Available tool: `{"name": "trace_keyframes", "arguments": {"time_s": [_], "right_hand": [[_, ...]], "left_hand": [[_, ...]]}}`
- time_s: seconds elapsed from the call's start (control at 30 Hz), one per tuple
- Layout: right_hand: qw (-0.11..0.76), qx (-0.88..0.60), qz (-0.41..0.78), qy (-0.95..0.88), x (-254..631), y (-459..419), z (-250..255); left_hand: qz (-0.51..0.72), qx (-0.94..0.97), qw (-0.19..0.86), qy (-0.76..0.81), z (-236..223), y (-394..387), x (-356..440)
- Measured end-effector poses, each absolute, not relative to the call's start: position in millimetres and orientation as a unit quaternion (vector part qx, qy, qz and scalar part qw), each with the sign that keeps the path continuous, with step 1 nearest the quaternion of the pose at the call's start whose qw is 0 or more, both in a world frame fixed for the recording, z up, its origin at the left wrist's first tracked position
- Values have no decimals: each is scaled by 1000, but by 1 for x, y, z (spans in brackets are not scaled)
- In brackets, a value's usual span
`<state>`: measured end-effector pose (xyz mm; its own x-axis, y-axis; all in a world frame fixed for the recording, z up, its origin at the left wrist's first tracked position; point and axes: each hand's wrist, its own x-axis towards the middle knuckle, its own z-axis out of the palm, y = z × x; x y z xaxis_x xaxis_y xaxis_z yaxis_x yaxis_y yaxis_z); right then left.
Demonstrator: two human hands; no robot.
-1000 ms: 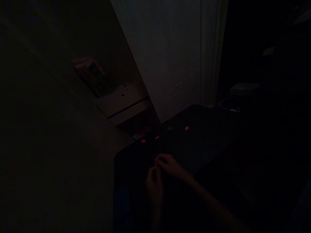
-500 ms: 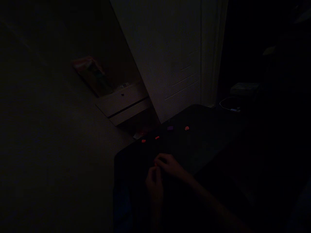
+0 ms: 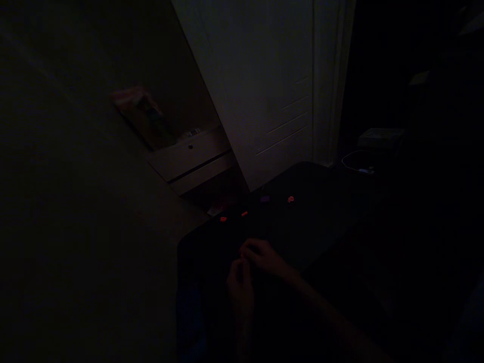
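Note:
In a very dark room, my left hand (image 3: pixel 240 282) and my right hand (image 3: pixel 263 254) meet fingertip to fingertip over a dark table (image 3: pixel 313 217). The fingers of both are curled into a pinch. Between the tips is a small reddish spot, too dim to make out. Beyond my hands lie a small orange lump (image 3: pixel 223 219), a short orange stick-shaped piece (image 3: pixel 244 214) and a rounded orange piece (image 3: pixel 291 199). A small purple block (image 3: pixel 265 199) rests near the table's far edge.
A pale panelled door (image 3: pixel 264 91) stands behind the table. To its left is a drawer unit (image 3: pixel 192 154) with things on top. At the right, a white cable (image 3: pixel 350 157) lies by a pale box (image 3: pixel 381 135). A wall (image 3: pixel 94 242) runs along the left.
Both hands stay in nearly the same pinched pose. The picture is slightly darker around them, and nothing on the table has visibly moved.

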<state>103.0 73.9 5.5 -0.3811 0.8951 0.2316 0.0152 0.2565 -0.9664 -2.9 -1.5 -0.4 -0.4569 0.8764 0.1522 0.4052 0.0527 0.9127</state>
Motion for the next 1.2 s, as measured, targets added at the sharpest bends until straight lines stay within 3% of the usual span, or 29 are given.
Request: {"name": "trace_keyframes", "arguments": {"time_s": [1.2], "right_hand": [[437,-340,514,-655,101,76,0]], "left_hand": [[509,468,231,685,0,-3,-2]]}}
